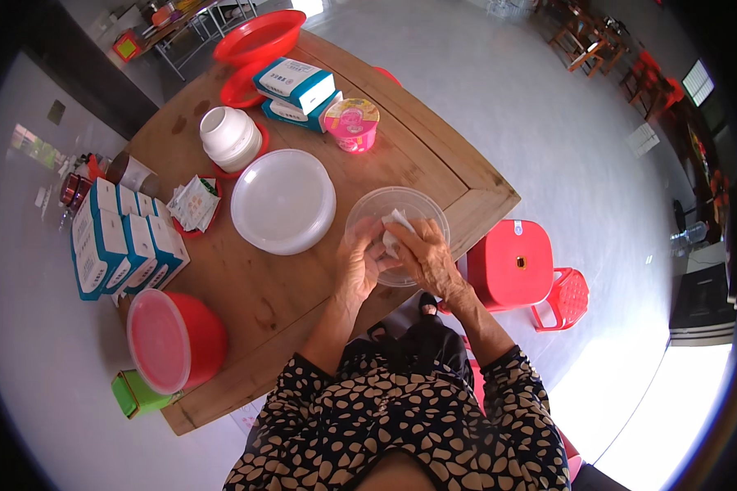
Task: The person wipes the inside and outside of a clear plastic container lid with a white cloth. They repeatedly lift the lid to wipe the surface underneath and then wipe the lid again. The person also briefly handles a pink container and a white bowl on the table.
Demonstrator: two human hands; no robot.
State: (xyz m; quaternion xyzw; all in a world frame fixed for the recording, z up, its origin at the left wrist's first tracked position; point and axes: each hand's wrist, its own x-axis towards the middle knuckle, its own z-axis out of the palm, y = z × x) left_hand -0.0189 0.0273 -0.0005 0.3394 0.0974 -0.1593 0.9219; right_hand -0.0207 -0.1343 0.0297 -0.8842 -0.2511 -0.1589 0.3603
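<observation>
Both hands meet over a clear bowl [397,233] near the right edge of the desk [295,286]. The left hand [360,263] rests on the bowl's near rim with its fingers curled. The right hand [426,255] pinches a small white packet [395,229] just above the bowl. Beside the bowl, to the left, lies a round clear lid [283,200]. A pink cup [352,124] and a white jar [230,137] stand farther back. Blue and white boxes [123,241] sit at the left edge. A red tub [176,340] stands at the near corner.
</observation>
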